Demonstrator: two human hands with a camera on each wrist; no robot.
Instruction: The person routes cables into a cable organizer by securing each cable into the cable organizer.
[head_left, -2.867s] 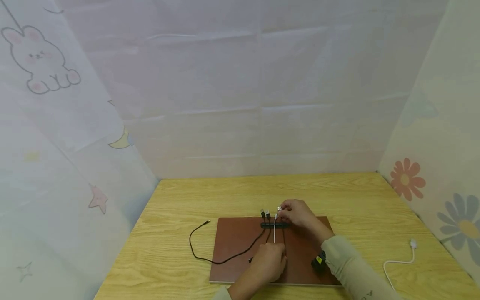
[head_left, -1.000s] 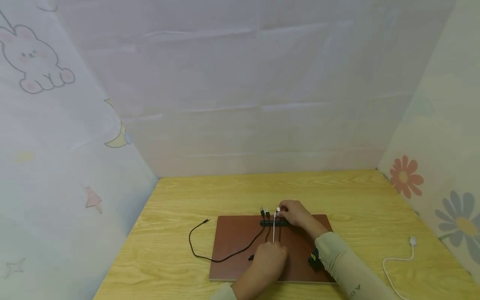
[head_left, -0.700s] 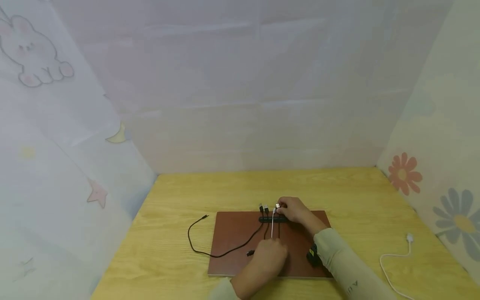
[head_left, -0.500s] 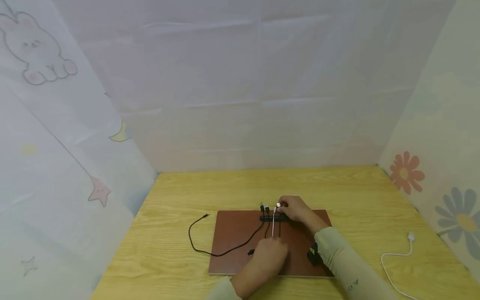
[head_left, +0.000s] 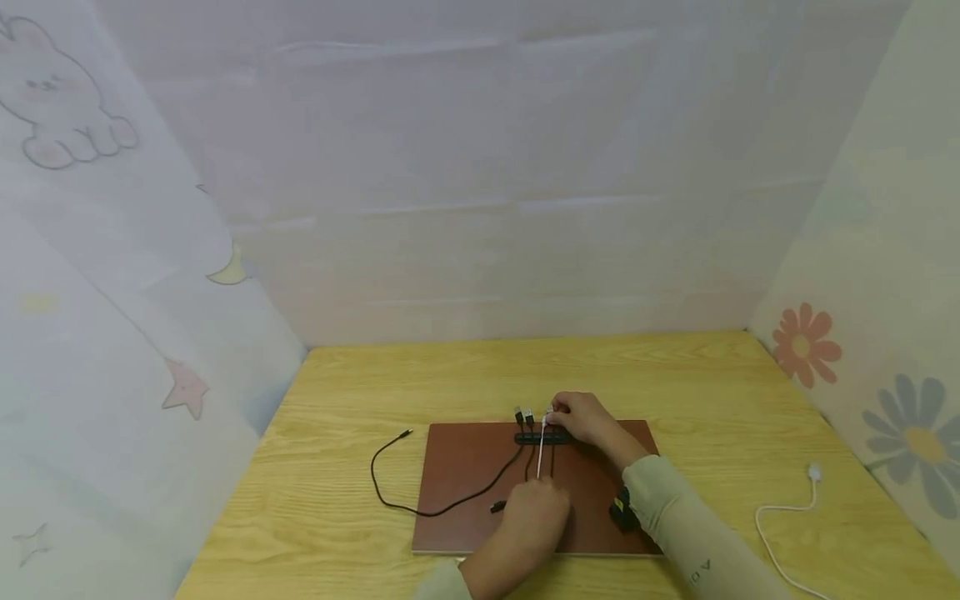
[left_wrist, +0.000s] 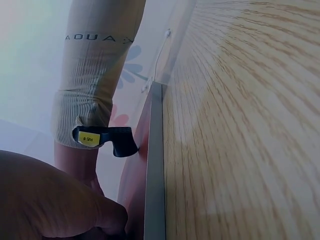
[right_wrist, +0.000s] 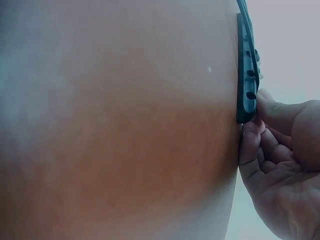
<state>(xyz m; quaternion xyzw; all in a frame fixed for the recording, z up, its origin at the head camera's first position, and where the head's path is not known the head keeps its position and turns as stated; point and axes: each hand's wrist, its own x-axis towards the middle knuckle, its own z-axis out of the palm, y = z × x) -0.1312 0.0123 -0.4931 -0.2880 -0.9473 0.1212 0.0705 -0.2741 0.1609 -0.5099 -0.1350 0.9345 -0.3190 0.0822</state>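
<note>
A black cable clip strip (head_left: 566,438) lies near the far edge of a brown board (head_left: 459,467). Two black USB plugs (head_left: 528,418) stand out beyond it, and a white cable (head_left: 540,456) runs across it. My right hand (head_left: 588,418) pinches a black USB cable (head_left: 553,461) by its plug end at the strip's right part. In the right wrist view, the fingertips of the hand (right_wrist: 282,165) are right at the end of the strip (right_wrist: 245,85). My left hand (head_left: 534,510) grips with curled fingers lower on the board, where the cables run under it; the held part is hidden.
A long black cable (head_left: 450,508) loops off the board's left side onto the wooden table (head_left: 337,467). Another white cable (head_left: 768,533) lies at the right. A small black plug (head_left: 498,506) sits beside the left hand. Printed cloth walls (head_left: 480,208) enclose the table.
The right hand and its plug have shifted slightly left, closer to the white cable's tip. The left hand has turned, back of hand more upward. The view has shifted a little.
</note>
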